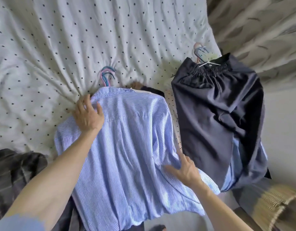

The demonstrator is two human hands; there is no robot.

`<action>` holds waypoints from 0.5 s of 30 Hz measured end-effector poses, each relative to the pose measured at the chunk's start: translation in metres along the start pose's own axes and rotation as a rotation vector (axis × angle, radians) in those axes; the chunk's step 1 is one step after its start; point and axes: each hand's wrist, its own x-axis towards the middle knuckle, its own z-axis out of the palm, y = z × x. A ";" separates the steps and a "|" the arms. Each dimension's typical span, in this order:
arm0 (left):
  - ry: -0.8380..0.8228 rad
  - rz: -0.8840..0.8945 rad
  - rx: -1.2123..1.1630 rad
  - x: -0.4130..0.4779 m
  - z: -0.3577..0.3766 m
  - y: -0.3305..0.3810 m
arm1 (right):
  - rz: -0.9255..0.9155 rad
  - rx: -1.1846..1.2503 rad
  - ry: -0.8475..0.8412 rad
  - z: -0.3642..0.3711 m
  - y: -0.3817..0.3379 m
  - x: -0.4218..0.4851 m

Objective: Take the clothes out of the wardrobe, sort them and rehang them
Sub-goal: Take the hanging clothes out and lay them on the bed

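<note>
1. The shirt (127, 155) lies back-up on the sheet (60, 39). The left hand (88, 116) rests open on one shoulder, and the right hand (187, 170) lies open, fingers straight, on the opposite sleeve.
2. A dark skirt (215, 122) lies just right of the shirt, at the bed's edge; bare sheet spreads to the left.
3. The hangers (106, 77) show only their hooks.

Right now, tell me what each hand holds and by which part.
Nothing is gripped. The left hand rests, fingers spread, on a shoulder of the striped shirt; the right hand touches its sleeve with straight fingers.
</note>
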 end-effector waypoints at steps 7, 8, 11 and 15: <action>-0.355 0.572 0.105 -0.176 0.004 0.050 | 0.150 -0.073 0.108 0.003 0.087 -0.057; -0.448 0.627 0.122 -0.204 0.007 0.057 | 0.178 -0.112 0.064 0.008 0.099 -0.061; -0.701 0.629 0.237 -0.264 0.013 0.072 | 0.219 -0.021 -0.103 0.022 0.112 -0.076; -0.796 0.545 0.436 -0.287 0.012 0.077 | 0.148 0.258 -0.180 0.062 0.114 -0.089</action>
